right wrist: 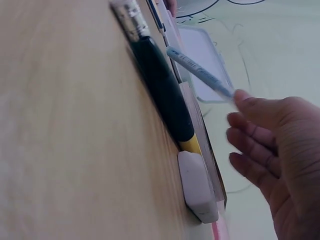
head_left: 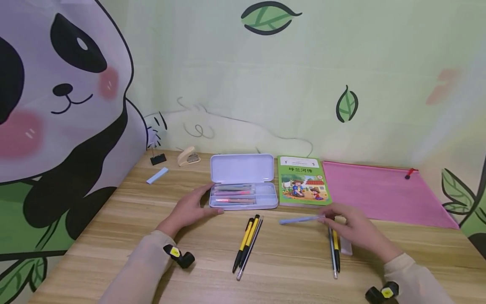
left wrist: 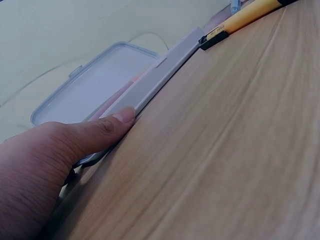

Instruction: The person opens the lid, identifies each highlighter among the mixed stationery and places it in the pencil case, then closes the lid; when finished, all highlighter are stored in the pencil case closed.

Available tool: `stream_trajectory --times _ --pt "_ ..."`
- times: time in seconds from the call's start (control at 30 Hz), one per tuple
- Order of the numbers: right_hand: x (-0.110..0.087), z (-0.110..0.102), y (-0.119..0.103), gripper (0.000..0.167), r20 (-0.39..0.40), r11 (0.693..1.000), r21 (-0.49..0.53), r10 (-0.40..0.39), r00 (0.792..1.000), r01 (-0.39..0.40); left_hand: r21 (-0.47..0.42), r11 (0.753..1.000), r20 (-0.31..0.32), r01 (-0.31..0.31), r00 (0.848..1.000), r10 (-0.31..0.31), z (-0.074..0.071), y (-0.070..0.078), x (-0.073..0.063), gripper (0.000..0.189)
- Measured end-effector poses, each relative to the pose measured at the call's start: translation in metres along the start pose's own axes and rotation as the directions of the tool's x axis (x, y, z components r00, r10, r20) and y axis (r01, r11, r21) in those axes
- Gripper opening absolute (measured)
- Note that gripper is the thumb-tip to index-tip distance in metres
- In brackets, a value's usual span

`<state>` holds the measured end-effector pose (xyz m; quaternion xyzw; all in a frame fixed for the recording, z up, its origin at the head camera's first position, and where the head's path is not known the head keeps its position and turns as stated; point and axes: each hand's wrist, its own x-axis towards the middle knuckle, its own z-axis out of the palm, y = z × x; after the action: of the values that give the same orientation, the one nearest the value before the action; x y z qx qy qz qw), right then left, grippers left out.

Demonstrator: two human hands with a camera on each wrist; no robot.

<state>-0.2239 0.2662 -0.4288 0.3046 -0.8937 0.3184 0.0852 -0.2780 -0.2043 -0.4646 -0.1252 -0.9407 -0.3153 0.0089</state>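
Observation:
A white pencil case (head_left: pixel 243 202) lies on the table with its lid raised. Several pens and pencils (head_left: pixel 235 193) rest inside it, mostly in its left part. My left hand (head_left: pixel 191 209) holds the case by its left end; in the left wrist view the thumb (left wrist: pixel 107 131) lies along the front wall, while the other fingers are hidden. Between thumb and fingertips, my right hand (head_left: pixel 351 226) pinches one end of a light blue pen (head_left: pixel 300 220). This pen is held above the table, pointing left toward the case, as the right wrist view (right wrist: pixel 200 72) also shows.
Two yellow-black pens (head_left: pixel 248 240) and a pencil (head_left: pixel 250 249) lie front centre. Under my right hand are another pencil (head_left: pixel 333 253), yellow-black pen (head_left: pixel 336 253) and white eraser (head_left: pixel 346 246). Behind stand a book (head_left: pixel 303 181), pink pouch (head_left: pixel 383 190), stapler (head_left: pixel 187 157), binder clip (head_left: pixel 158 159) and blue strip (head_left: pixel 157 175).

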Motion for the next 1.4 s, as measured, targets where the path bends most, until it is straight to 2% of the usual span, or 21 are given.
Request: stream_trajectory --times 0.13,0.3,0.37,0.5,0.63,0.77,0.93,1.1,1.3,1.4 --pt "0.003 -0.004 -0.007 0.009 -0.064 0.998 -0.010 0.053 0.997 -0.054 -0.008 1.000 0.002 0.007 1.000 -0.007 0.000 0.000 0.000 0.106" --pt "0.011 -0.008 -0.012 0.012 -0.173 0.998 -0.043 0.031 0.984 -0.039 -0.003 1.000 -0.001 0.003 1.000 -0.003 0.001 -0.002 0.001 0.107" --pt "0.018 -0.010 -0.015 0.014 -0.203 0.998 -0.052 0.031 0.979 -0.042 -0.004 1.000 -0.001 0.005 1.000 -0.005 0.001 -0.003 0.002 0.107" --pt "0.039 -0.013 -0.027 0.020 -0.222 0.994 -0.039 0.093 0.971 -0.104 -0.008 1.000 -0.010 0.000 1.000 0.000 0.000 -0.005 0.002 0.107" --pt "0.070 -0.005 -0.047 0.025 -0.200 0.990 0.021 0.139 0.970 -0.137 -0.014 1.000 -0.013 -0.019 1.000 0.019 0.000 -0.005 0.001 0.105" --pt "0.101 0.019 -0.064 0.015 -0.165 0.992 0.092 0.098 0.981 -0.083 -0.014 0.999 -0.012 -0.032 0.999 0.031 0.000 -0.004 0.000 0.104" --pt "0.129 0.057 -0.084 0.008 -0.031 0.993 0.112 0.025 0.999 -0.021 -0.010 1.000 -0.016 -0.028 0.999 0.028 0.000 -0.004 0.001 0.104" --pt "0.142 0.086 -0.092 0.006 0.061 0.988 0.155 -0.019 0.998 0.009 -0.004 1.000 -0.007 -0.023 1.000 0.023 0.001 -0.003 0.001 0.105" --pt "0.144 0.101 -0.091 0.006 0.073 0.995 0.102 0.000 0.997 -0.008 0.002 1.000 -0.007 -0.012 1.000 0.012 0.000 -0.004 0.002 0.104" --pt "0.144 0.106 -0.088 0.007 0.063 0.997 0.070 -0.014 0.998 0.010 0.003 1.000 -0.009 -0.009 1.000 0.009 0.000 -0.005 0.002 0.105"
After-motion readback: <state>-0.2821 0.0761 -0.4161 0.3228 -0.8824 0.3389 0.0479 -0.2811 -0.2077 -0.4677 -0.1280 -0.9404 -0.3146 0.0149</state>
